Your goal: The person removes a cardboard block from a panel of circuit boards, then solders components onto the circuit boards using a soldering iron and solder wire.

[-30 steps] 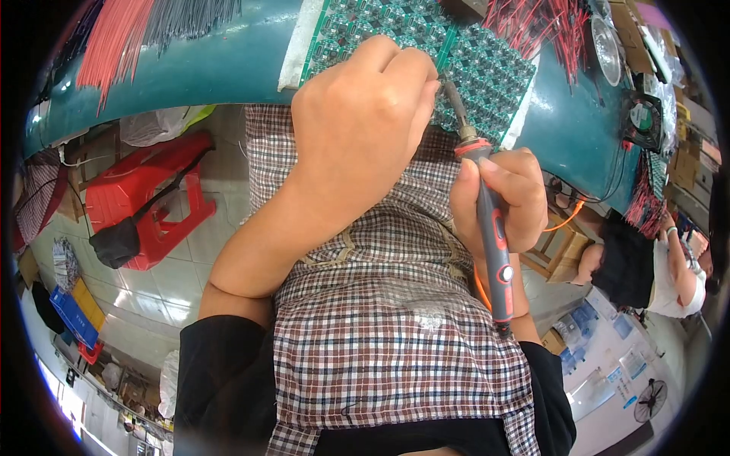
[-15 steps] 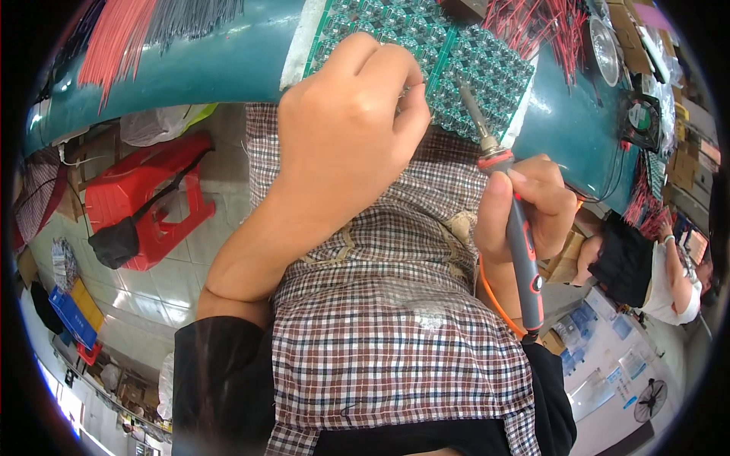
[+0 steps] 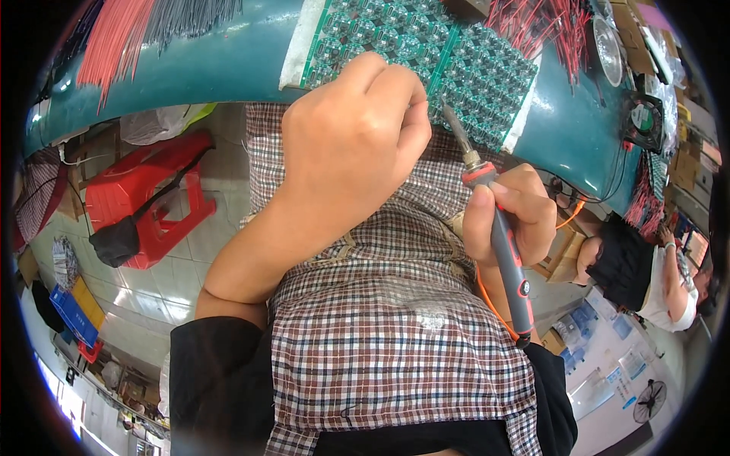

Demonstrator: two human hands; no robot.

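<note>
Green circuit boards (image 3: pixel 487 72), covered in rows of small parts, lie in a panel on a white sheet (image 3: pixel 298 64) at the near edge of the table. Over the panel's near edge hangs my left hand (image 3: pixel 353 129), its fingers pinched together; whatever sits between the fingertips is hidden behind the hand. My right hand (image 3: pixel 517 213) grips a grey and red soldering iron (image 3: pixel 508 254) like a pen. The iron's metal tip points up and left, at the near edge of the boards, just right of my left fingers. An orange cord (image 3: pixel 490 300) runs near the iron's lower end.
Red wires (image 3: pixel 540 30) lie in a pile behind the boards; red and grey wire bundles (image 3: pixel 122 45) hang at the far left. A small black fan (image 3: pixel 641 120) stands at the table's right. A red stool (image 3: pixel 148 201) is on the floor, left. Another person (image 3: pixel 654 266) is at right.
Both hands have shifted slightly toward me. The soldering iron has moved left and nearer, its tip now lower on the board panel and closer to my left fingers.
</note>
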